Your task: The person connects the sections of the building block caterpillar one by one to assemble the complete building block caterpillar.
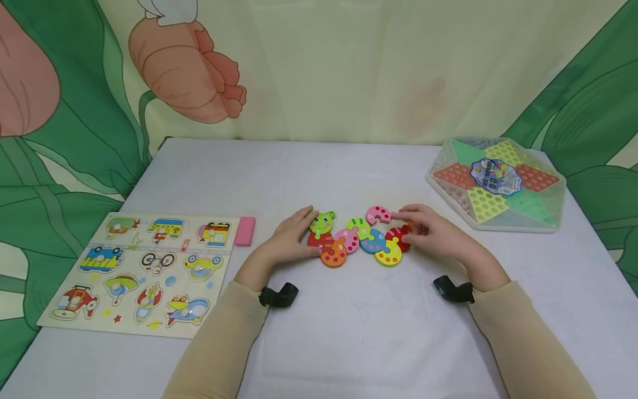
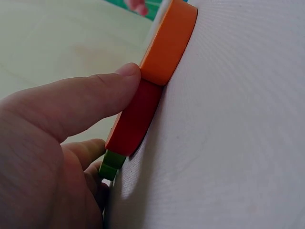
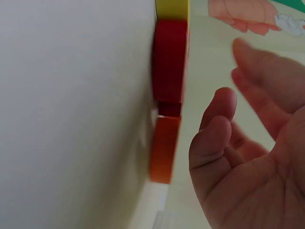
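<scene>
A wooden caterpillar puzzle lies on the white table, with a green smiling head (image 1: 322, 223) at its left end. My left hand (image 1: 289, 237) rests around that end; its straight thumb touches the red piece (image 2: 136, 119) beside the orange piece (image 2: 169, 43). Linked rightward are pink (image 1: 347, 240), green, blue (image 1: 374, 242), yellow (image 1: 388, 256) and red pieces. My right hand (image 1: 431, 228) hovers at the right end, its fingers apart and holding nothing. Its forefinger points toward a separate pink piece (image 1: 377, 214). Another orange piece (image 3: 165, 150), partly hidden in the head view, lies by the red one (image 3: 170, 62).
A knobbed vehicle puzzle board (image 1: 144, 271) lies on the left, with a pink block (image 1: 245, 231) at its upper right corner. At the back right sits a clear hexagonal box (image 1: 498, 183) with a coloured star board. A patterned curtain (image 1: 324, 72) hangs behind the table.
</scene>
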`<action>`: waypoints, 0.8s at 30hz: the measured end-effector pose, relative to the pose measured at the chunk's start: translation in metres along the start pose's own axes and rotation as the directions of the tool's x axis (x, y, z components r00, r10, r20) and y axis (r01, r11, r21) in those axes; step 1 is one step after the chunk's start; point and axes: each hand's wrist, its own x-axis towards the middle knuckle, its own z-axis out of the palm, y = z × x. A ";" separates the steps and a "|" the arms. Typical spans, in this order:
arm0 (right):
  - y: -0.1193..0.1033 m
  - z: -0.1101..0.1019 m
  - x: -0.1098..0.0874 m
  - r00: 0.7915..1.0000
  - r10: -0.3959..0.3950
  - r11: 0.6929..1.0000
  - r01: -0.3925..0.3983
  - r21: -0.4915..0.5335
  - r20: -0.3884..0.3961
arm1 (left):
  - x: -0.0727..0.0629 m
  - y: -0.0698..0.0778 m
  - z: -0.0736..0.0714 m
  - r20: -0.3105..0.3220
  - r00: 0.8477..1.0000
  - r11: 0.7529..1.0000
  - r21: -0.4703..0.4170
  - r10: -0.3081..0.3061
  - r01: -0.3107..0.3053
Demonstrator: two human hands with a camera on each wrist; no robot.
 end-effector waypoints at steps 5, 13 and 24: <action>-0.010 -0.004 0.024 1.000 -0.015 1.000 0.015 -0.002 0.020 | -0.001 -0.001 -0.001 0.004 1.000 1.000 0.003 0.000 0.000; -0.014 -0.009 0.049 0.984 -0.004 0.998 0.015 -0.058 0.178 | -0.002 -0.002 -0.001 -0.001 1.000 1.000 0.009 0.009 -0.009; -0.008 -0.005 0.062 0.975 -0.003 0.992 0.031 -0.122 0.222 | 0.000 -0.003 -0.001 0.008 1.000 1.000 0.014 0.020 -0.020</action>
